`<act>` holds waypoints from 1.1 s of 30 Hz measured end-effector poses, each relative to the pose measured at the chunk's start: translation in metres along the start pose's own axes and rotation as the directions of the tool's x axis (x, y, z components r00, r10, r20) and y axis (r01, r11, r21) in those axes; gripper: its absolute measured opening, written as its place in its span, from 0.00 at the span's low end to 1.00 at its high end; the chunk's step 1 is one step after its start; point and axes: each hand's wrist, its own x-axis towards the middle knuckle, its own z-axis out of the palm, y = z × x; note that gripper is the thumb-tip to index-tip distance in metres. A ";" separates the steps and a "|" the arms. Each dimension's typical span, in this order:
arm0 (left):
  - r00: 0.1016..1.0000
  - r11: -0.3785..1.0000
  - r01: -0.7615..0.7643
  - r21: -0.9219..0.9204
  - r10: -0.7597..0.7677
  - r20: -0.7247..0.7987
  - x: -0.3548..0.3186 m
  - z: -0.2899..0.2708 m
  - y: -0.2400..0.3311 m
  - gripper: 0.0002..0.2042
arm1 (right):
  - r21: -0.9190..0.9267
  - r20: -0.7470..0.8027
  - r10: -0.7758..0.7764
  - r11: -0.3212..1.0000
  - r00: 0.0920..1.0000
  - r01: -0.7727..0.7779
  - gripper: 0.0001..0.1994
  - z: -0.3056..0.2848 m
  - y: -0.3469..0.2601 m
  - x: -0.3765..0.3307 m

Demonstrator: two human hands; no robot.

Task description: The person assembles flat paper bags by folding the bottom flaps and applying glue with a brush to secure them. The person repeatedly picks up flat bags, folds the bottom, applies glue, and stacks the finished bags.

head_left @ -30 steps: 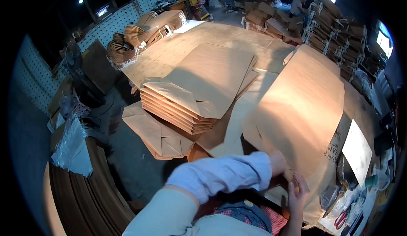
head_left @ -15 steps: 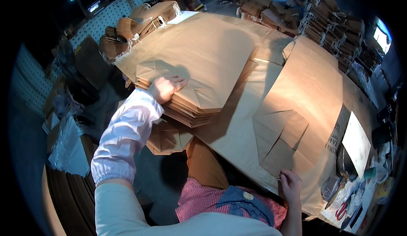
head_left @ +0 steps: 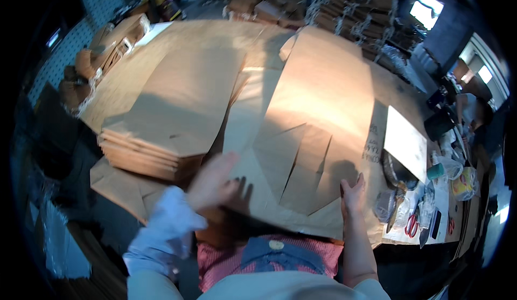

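A large brown paper bag (head_left: 318, 98) lies flat on the table, its folded bottom flaps toward me. My right hand (head_left: 353, 195) rests at the near right corner of those flaps, thumb and finger apart. Blurred by motion, my left hand (head_left: 212, 181) is over the table's near edge, between this bag and a stack of brown paper bags (head_left: 183, 103) to the left. Its fingers stretch out with the thumb apart, and nothing shows in them. The stack's folded bottoms form a thick near edge, and another folded piece of brown paper (head_left: 126, 189) juts out below it.
Bundled bags with white cord handles (head_left: 102, 57) sit at the table's far left. At right lie a white sheet (head_left: 405, 144), red-handled scissors (head_left: 412, 225), a green roll (head_left: 435, 172) and plastic bags. More bag piles (head_left: 350, 14) stand behind; a person (head_left: 474, 111) is at far right.
My left hand has left the stack and moved right toward the single bag. My right hand has moved forward along its flaps and unfolded. The view has turned rightward.
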 end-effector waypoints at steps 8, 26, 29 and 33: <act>0.860 0.818 0.298 -0.492 -0.454 -0.233 0.116 0.147 -0.112 0.25 | 0.202 0.349 0.294 0.904 0.890 -0.377 0.23 -0.006 -0.020 0.054; 0.830 0.676 0.113 -0.728 -0.467 -0.305 0.260 0.096 -0.096 0.32 | 0.696 -0.079 0.219 0.711 0.973 -0.103 0.32 0.038 -0.103 0.220; 0.942 0.959 0.282 0.034 -0.270 -0.200 0.195 0.154 -0.071 0.33 | 0.793 -0.002 0.301 0.581 0.954 -0.182 0.32 0.050 -0.055 0.232; 0.959 0.870 0.257 0.421 -0.282 -0.002 0.129 0.135 -0.041 0.35 | 0.840 0.049 0.369 0.488 0.928 -0.238 0.20 0.084 -0.099 0.164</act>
